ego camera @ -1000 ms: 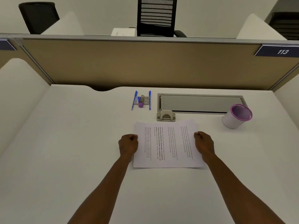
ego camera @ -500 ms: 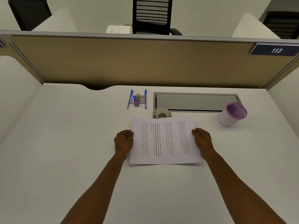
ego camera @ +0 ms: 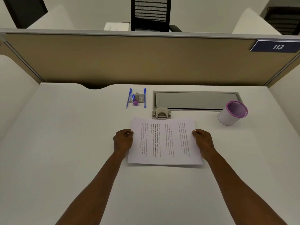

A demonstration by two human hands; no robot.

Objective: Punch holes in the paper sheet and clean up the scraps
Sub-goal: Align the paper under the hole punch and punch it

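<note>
Desk (ego camera: 65, 159): white top, bare over its whole left half and along the near edge; a tan partition (ego camera: 129, 62) closes off the far side.

Paper sheet (ego camera: 164, 142): printed, turned so the lines of text run away from the viewer. It sits at the middle of the desk, its near edge lifted slightly with a thin shadow beneath. Its far edge lies just beside the hole punch (ego camera: 161, 113), perhaps touching; I cannot tell.

Left hand (ego camera: 123, 141): curled closed on the left edge of the sheet, fingers (ego camera: 129, 132) pinching near the far corner.

Right hand (ego camera: 203, 140): closed on the right edge of the sheet in the same way, level with the left.

Hole punch: grey, small, standing between the sheet and the front left corner of a grey hatch (ego camera: 195, 100) set in the desktop.

Cup (ego camera: 233, 113): white with a purple rim, tilted toward the viewer, at the right end of the hatch, well apart from the sheet, with open desk between.

Pens (ego camera: 144, 98): two blue ones lying parallel, left of the hatch, with a few small items between them, among them a purple ball (ego camera: 135, 103).

Open room: wide on the left, moderate on the right short of the cup, clear along the near edge between the forearms.
</note>
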